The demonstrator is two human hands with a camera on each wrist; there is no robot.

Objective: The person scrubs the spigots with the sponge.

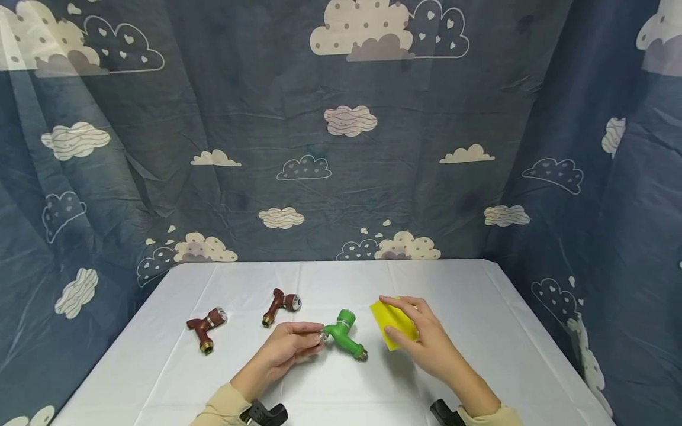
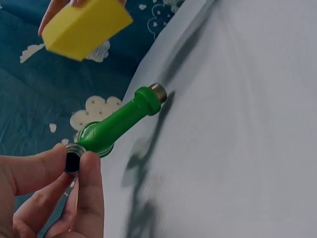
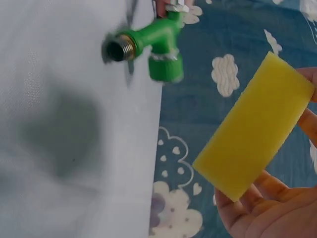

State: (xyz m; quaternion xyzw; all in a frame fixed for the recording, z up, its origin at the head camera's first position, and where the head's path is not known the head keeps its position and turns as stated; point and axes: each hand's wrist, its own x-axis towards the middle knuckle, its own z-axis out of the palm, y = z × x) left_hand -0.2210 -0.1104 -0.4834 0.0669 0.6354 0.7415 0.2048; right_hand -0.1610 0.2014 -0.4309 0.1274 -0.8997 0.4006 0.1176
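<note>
1. Your L hand point(image 1: 293, 349) has the grn tap point(image 1: 341, 334): thumb + fingertip pinch its silver inlet end. Other fingers bend in under the pinch.
2. Grn tap is up over the white table point(image 1: 453, 296), btwn your two hands. Its grn knob sits on the side away from you; threaded brass spout end points right + toward you.
3. Your R hand point(image 1: 428, 349) is R of the grn tap, gripping the yel sponge point(image 1: 391, 322) by its edges, thumb vs fingers, broad yel face exposed.
4. Yel sponge is R of the grn tap, near it, not touching. It's tilted + held up in the air.
5. Far brn tap point(image 1: 276, 306): lies on table, L of + beyond the grn tap, brass end toward you.
6. Left brn tap point(image 1: 199, 326): also on table, well L of the grn tap, approx level w/ it, brass end toward you too.
7. Blue cloud-print curtain point(image 1: 373, 195) hangs behind the grn tap, past the table's far edge.
</note>
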